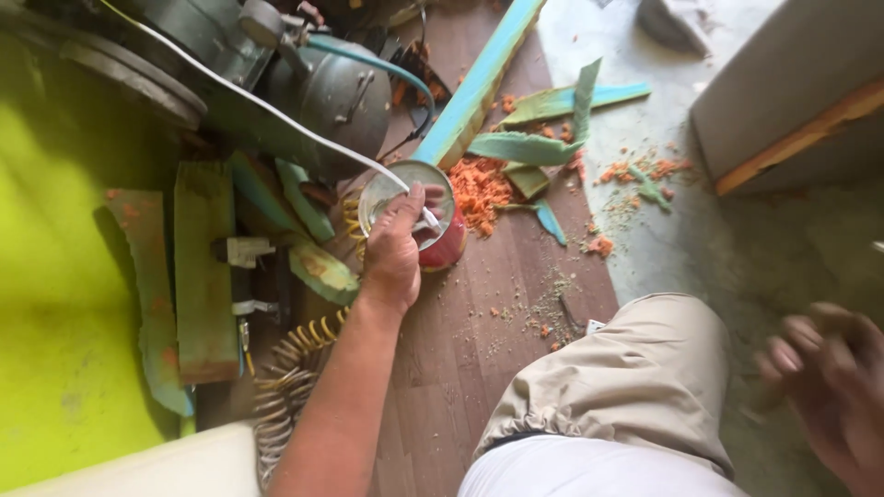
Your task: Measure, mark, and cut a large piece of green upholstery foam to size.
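My left hand (394, 247) reaches down to a red round tin (440, 247) on the wooden floor and grips it at its rim, fingers over the open silvery top (398, 189). A white cable (230, 87) runs from the upper left down to the tin by my fingers. My right hand (829, 387) is blurred at the lower right, fingers spread, holding nothing. My knee in beige trousers (635, 368) is between the two hands.
A grey metal tank (345, 92) with a teal hose stands behind the tin. Teal-painted wood strips (479, 87) and orange crumbs (479, 189) litter the floor. A coiled yellow hose (290, 368), green boards (204, 267), a bright green surface (55, 304) and a grey box (792, 83) surround it.
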